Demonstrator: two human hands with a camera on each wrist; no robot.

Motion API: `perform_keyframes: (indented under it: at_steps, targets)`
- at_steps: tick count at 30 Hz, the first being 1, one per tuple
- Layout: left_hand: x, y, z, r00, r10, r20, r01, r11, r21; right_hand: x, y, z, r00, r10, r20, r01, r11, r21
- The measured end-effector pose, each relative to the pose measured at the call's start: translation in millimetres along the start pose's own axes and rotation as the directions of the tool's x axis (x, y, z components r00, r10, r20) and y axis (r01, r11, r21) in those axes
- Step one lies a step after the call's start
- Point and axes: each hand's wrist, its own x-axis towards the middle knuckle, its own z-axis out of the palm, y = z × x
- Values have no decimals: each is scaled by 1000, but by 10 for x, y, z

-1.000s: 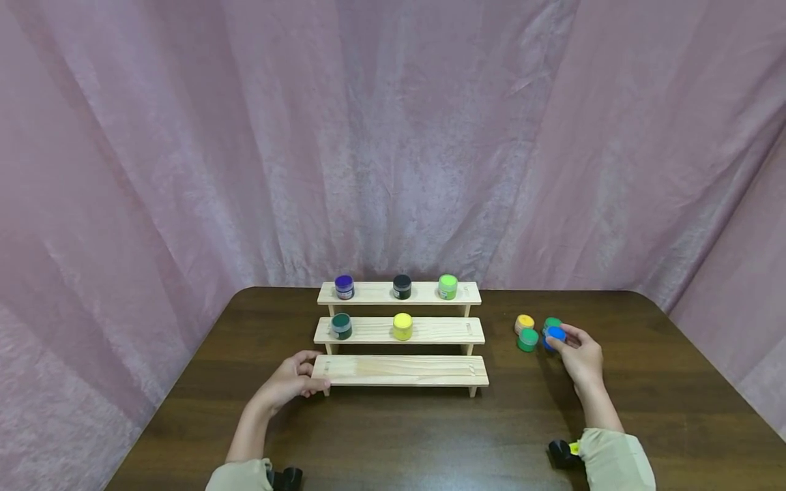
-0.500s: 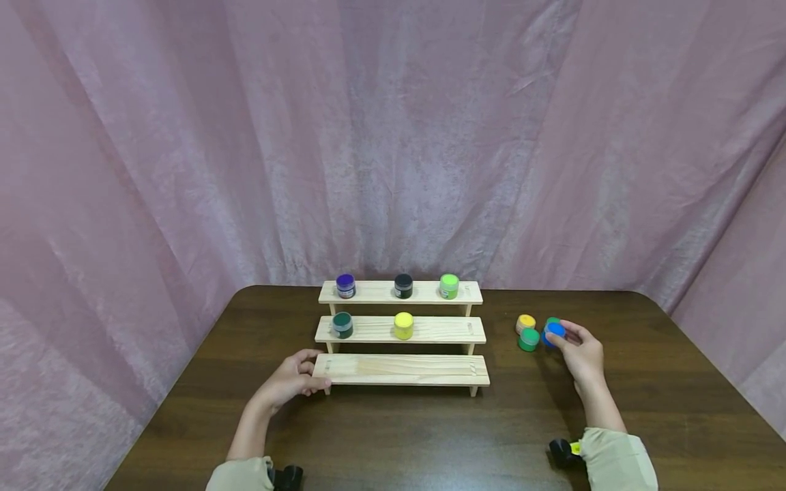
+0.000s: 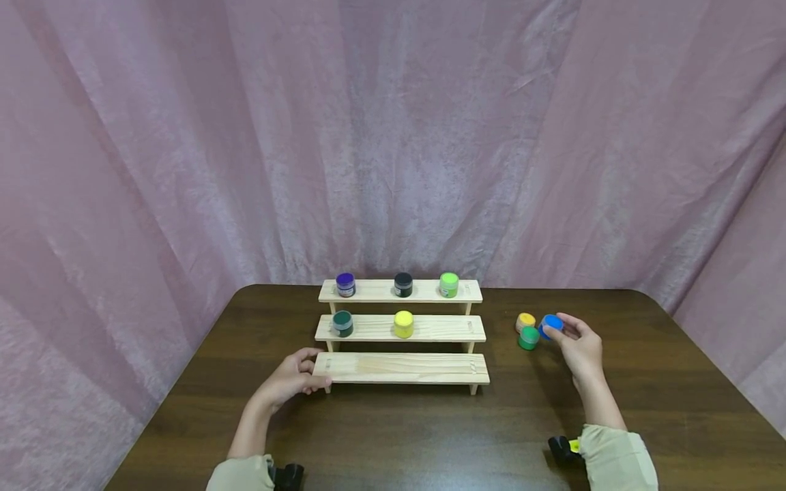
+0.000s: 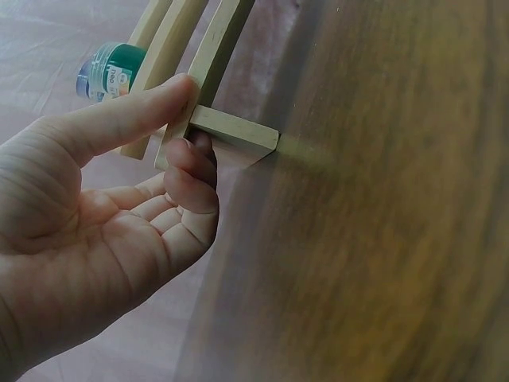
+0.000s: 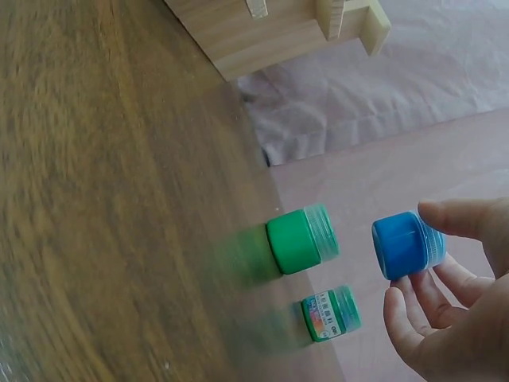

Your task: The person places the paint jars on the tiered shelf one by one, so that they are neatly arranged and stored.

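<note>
My right hand (image 3: 581,349) pinches a blue paint jar (image 3: 550,326) between thumb and fingers. In the right wrist view the blue jar stands off the tabletop, tilted in that picture. Close by are a green paint jar (image 3: 529,338) and an orange-yellow one (image 3: 525,323). A second green jar (image 5: 331,313), with a label, shows in the right wrist view; the blue jar hides it in the head view. My left hand (image 3: 293,376) grips the left end of the lowest step of a three-step wooden rack (image 3: 402,368), thumb on top and fingers beneath.
The top step (image 3: 374,291) bears purple (image 3: 346,285), black (image 3: 403,284) and light green (image 3: 449,285) jars. On the middle step are a dark green jar (image 3: 342,323) and a yellow jar (image 3: 403,324). A pink curtain (image 3: 393,136) hangs behind the brown table (image 3: 405,443).
My right hand has raised the blue jar from among the other jars, moving slightly up and left in the head view. My left hand keeps its grip on the rack.
</note>
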Motion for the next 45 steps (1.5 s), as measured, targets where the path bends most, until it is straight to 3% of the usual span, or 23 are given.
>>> perform_keyframes:
  at_steps: [17,35,45]
  targets:
    - [21,9,-4,1000,15,14,-16,1000,3,-73,-117,8,1000,3,12,-2,1000,-21]
    - [27,17,4,1000,13,24,-13,1000,-3,-166,-230,109,996,-86,15,87,995,-43]
    - [-7,13,-4,1000,5,13,-5,1000,3,-215,-273,182,996,-84,33,85,995,-44]
